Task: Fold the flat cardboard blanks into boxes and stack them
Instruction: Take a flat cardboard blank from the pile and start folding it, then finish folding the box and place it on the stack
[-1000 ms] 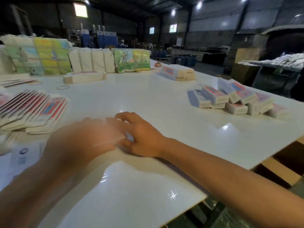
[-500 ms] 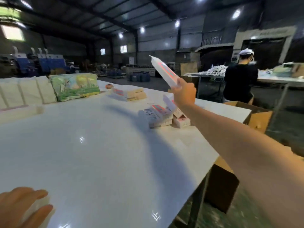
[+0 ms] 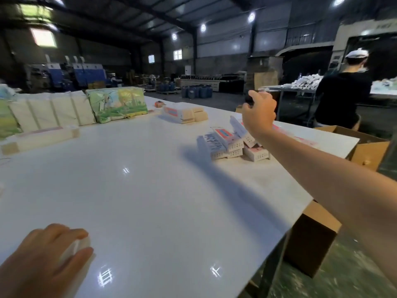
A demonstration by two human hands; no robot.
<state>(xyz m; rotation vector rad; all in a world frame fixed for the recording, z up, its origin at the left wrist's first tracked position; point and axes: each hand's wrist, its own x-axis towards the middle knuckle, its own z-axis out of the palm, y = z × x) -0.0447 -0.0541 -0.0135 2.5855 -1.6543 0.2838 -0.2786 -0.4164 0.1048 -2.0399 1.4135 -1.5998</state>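
I see the heap of folded white cardboard boxes with red-and-blue printed faces (image 3: 231, 143) near the right edge of the glossy white counter (image 3: 150, 190), stacked loosely in two layers, their end flaps dotted with small perforated marks; one box leans tilted on top. My right hand (image 3: 260, 112) hangs in the air just above and behind that heap, fingers loosely curled, its grip released and carrying nothing. My left hand (image 3: 49, 254) rests at the near left corner of the counter, fingers and thumb curled round a small white cardboard piece (image 3: 77, 246), blurred so I cannot tell its shape.

Farther back lies a second low stack of pale tan and white boxes (image 3: 184, 114), and along the left a long pale carton (image 3: 43, 137). Behind it stand soft wrapped bundles, cream ones (image 3: 49, 110) beside a green-and-yellow printed one (image 3: 118, 106). Open brown corrugated cartons (image 3: 365, 147) sit off the counter's right edge. A person in a black top and white cap (image 3: 343, 91) stands at another bench.
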